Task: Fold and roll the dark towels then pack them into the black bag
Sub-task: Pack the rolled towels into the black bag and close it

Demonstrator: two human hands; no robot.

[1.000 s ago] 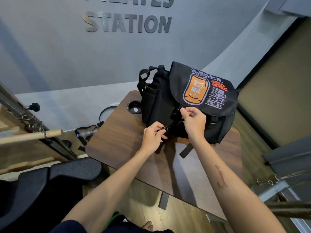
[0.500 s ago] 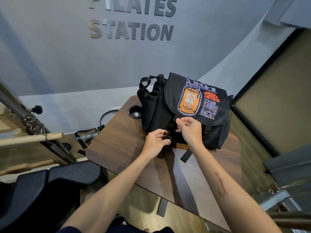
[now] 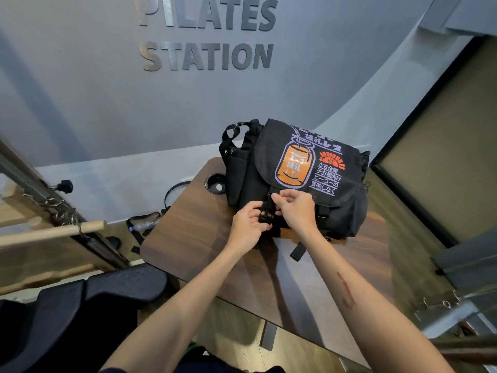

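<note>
Now | 2 hands: left hand (image 3: 246, 228), right hand (image 3: 297, 210) pinch plastic buckle (image 3: 265, 211) | fabric black bag (image 3: 347, 208)

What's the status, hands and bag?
Both hands, left and right, pinch the buckle. Bag on table, flap down. No towels visible. Nothing in the way.

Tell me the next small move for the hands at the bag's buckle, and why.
Probably press the two buckle halves together until they click. The flap of the black bag already lies down over the front, the left hand and right hand both pinch the black buckle at its lower edge, and no towels are in sight on the table.
</note>
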